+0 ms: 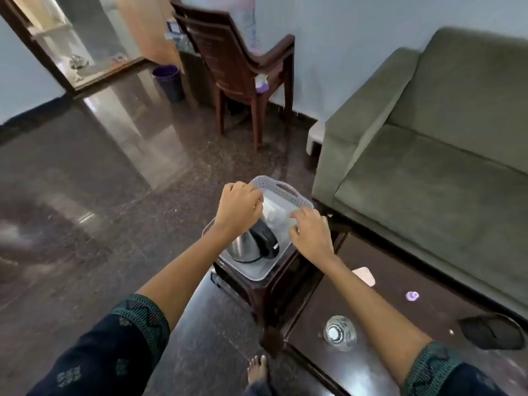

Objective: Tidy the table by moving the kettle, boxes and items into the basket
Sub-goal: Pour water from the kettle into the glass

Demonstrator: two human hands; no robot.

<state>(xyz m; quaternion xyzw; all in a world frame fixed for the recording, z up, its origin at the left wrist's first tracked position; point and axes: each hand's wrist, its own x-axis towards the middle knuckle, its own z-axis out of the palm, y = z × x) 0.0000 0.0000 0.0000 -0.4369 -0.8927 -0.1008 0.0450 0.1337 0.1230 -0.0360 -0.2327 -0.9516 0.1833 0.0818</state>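
- a bucket [168, 81] is seen at far left on the floor, with a chair [243, 61] beside it against the wall.
- the left hand [238, 208] is held over the basket's left rim, fingers curled down; what they grasp, if anything, cannot be told.
- the kettle [253, 244] is lying tilted inside the basket [281, 190], steel body toward the near end.
- pale boxes [271, 212] are seen in the basket beyond the kettle, blurred.
- the basket is set on a dark stool [271, 292].
- the right hand [311, 232] is placed at the basket's right rim, fingers bent loosely; a grip cannot be confirmed.
- on the table [385, 315] a glass [340, 332], a pale card [364, 275] and a dark pouch [491, 331] are left.
- a sofa [428, 155] is seen at right.
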